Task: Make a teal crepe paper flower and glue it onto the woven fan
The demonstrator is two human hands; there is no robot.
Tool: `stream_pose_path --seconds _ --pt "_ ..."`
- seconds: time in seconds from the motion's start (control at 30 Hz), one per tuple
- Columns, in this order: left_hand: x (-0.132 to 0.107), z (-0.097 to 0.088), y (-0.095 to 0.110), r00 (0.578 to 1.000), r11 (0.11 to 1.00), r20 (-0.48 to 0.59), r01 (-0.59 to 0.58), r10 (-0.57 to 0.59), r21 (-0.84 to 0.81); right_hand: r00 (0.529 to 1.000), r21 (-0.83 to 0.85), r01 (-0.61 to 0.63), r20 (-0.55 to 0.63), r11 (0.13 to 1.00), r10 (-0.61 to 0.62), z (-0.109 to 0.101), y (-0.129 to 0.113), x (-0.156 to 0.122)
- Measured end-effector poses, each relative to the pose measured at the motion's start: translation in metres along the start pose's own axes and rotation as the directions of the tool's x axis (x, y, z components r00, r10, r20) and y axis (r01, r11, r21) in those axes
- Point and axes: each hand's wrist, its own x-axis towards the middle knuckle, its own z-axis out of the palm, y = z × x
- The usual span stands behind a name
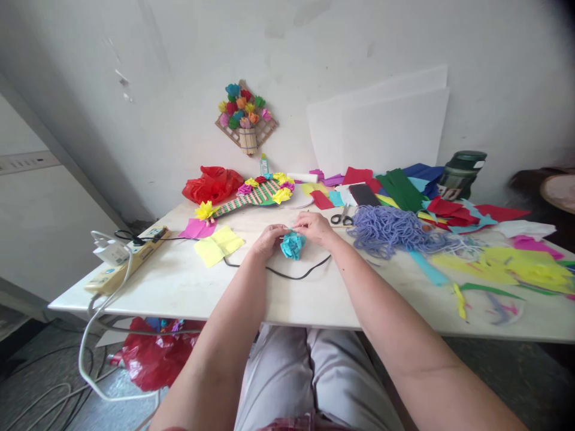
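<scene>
A blue crepe-paper flower (pixel 293 245) hangs just above the middle of the table, petals toward me. My left hand (pixel 270 239) closes on its left side near the top. From the upper right, my right hand (pixel 313 227) pinches at the same end, fingertips almost meeting those of the left. What lies between the fingertips is too small to make out clearly. A black cord (pixel 296 277) runs along the tabletop below the flower. Black-handled scissors (pixel 342 219) lie right of my right hand, and yellow paper squares (pixel 219 245) lie left of my left hand.
A paper-flower-decorated instrument shape (pixel 251 199) and a red plastic bag (pixel 212 184) lie at the back left. A power strip (pixel 130 260) sits on the left edge. Purple yarn (pixel 390 230), coloured paper (pixel 399 188), a phone (pixel 363 196) and a dark bottle (pixel 462 173) crowd the right.
</scene>
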Motion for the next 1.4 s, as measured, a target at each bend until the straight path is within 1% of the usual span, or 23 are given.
stream_pose_path --seconds 0.17,0.4,0.53,0.73,0.83,1.0,1.23,1.4 --pt "-0.001 0.001 0.002 1.000 1.000 -0.014 -0.008 0.008 -0.018 1.000 -0.020 -0.006 -0.001 1.000 0.006 -0.001 -0.004 0.000" --pt "-0.001 0.004 0.002 1.000 0.999 -0.027 -0.008 0.007 -0.040 1.000 -0.033 -0.003 -0.027 0.999 0.002 0.001 -0.003 -0.001" --pt "0.000 0.003 0.000 1.000 0.999 -0.021 -0.002 0.002 -0.032 1.000 -0.088 -0.005 -0.012 0.996 0.004 -0.001 -0.005 -0.001" --pt "0.000 0.001 -0.001 1.000 1.000 -0.010 -0.002 0.002 -0.022 0.999 -0.196 0.050 0.006 0.979 -0.050 -0.004 -0.009 -0.004" --pt "0.000 0.000 -0.002 1.000 1.000 0.001 -0.006 0.006 -0.022 0.999 -0.220 0.046 0.001 0.974 -0.047 -0.005 -0.010 -0.004" --pt "0.002 -0.002 -0.003 1.000 1.000 0.000 -0.002 0.002 0.026 1.000 -0.212 0.011 0.020 0.977 -0.007 -0.006 -0.013 -0.004" --pt "0.002 -0.003 -0.003 1.000 0.998 -0.031 -0.001 0.004 0.067 0.998 -0.166 0.050 0.031 0.985 -0.045 -0.008 -0.012 -0.006" --pt "0.002 -0.003 -0.004 1.000 0.997 -0.028 -0.001 0.003 0.079 0.999 -0.188 0.031 0.048 0.982 -0.022 -0.007 -0.009 -0.004"
